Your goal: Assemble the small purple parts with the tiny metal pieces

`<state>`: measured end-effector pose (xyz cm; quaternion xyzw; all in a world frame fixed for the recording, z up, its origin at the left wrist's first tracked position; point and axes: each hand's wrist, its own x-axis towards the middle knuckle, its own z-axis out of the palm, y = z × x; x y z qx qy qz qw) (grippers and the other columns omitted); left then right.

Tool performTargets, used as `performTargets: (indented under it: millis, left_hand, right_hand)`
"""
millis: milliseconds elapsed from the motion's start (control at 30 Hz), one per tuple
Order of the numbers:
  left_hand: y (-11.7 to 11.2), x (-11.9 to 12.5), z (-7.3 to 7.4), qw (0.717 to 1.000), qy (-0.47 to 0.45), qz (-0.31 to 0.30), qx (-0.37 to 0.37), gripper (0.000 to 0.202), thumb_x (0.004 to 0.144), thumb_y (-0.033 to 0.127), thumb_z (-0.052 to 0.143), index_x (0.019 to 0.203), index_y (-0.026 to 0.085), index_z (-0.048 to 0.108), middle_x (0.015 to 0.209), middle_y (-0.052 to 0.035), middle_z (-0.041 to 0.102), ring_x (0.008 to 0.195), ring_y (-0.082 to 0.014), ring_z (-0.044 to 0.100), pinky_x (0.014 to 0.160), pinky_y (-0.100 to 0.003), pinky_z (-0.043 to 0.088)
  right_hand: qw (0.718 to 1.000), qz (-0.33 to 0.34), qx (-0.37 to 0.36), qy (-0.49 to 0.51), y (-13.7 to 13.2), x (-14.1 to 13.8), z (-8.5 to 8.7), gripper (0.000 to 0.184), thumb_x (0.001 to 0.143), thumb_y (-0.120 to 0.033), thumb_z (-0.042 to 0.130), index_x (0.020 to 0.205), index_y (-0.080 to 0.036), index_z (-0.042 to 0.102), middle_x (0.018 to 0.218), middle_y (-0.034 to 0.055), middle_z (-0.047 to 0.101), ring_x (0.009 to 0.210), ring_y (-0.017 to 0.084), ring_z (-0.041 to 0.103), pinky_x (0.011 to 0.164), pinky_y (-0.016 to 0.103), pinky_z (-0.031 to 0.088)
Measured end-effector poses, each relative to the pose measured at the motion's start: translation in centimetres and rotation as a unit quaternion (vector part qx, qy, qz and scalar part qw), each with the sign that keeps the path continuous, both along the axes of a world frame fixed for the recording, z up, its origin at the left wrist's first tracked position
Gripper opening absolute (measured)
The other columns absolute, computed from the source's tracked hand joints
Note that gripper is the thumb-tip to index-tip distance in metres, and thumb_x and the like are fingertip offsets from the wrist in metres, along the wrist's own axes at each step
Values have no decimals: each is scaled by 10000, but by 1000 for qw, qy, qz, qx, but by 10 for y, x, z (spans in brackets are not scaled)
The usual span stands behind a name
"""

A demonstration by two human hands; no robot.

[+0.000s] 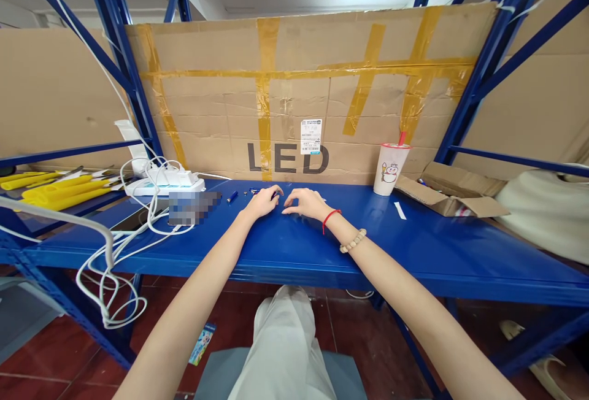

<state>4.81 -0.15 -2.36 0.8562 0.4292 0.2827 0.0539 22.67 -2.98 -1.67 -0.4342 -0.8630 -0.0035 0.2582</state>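
My left hand [264,203] rests over the blue shelf top, its fingers closed around a small dark piece [275,195] that is mostly hidden. Just to the right, my right hand [305,202] hovers with curved fingers; thumb and forefinger are apart and I see nothing between them. A red string and a beaded bracelet [353,242] circle the right wrist. Left of my left hand lies a short dark-blue cylinder [232,197], resembling a pen part. More tiny blue pieces [254,191] lie behind that hand, too small to name.
A power strip [165,185] and tangled white cables [151,222] occupy the left, beside yellow-handled tools [69,191]. At right stand a paper cup with a red straw [390,170] and an open cardboard box [453,188]. A white paper strip [400,210] lies nearby. Cardboard [211,118] walls the back.
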Motion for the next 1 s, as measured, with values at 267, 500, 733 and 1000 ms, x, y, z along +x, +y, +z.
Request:
performTargets:
  millis: [267, 500, 733, 1000]
  left_hand:
    - [-3, 0, 2, 1000, -7, 1, -4, 175, 834, 195, 435, 979, 205, 533, 711, 2, 626, 703, -167, 602, 640, -258, 440]
    - [2, -1, -2, 1000, -18, -3, -6, 182, 819, 185, 435, 972, 193, 533, 712, -3, 628, 677, -158, 602, 644, -252, 445]
    - [2, -1, -2, 1000, -22, -8, -8, 182, 810, 185, 429, 952, 185, 542, 677, 5, 618, 637, -150, 595, 644, -250, 454]
    - [0, -1, 0, 1000, -18, -3, -10, 205, 812, 192, 421, 975, 176, 545, 693, -4, 625, 655, -152, 599, 681, -259, 464]
  right_hand:
    - [995, 48, -84, -1, 4, 2, -5, 182, 751, -369, 660, 831, -208, 692, 773, -19, 664, 519, 74, 547, 606, 201, 416]
    - [987, 68, -139, 33, 10, 3, -10, 210, 751, -342, 658, 877, -175, 680, 813, 5, 670, 439, 49, 526, 518, 171, 434]
    - [981, 69, -171, 57, 7, 1, -8, 227, 744, -302, 666, 906, -143, 675, 807, 31, 664, 433, 45, 526, 467, 154, 437]
    - [981, 66, -172, 60, 7, 1, -9, 270, 745, -327, 663, 954, -156, 663, 826, 32, 653, 443, 39, 517, 483, 157, 439]
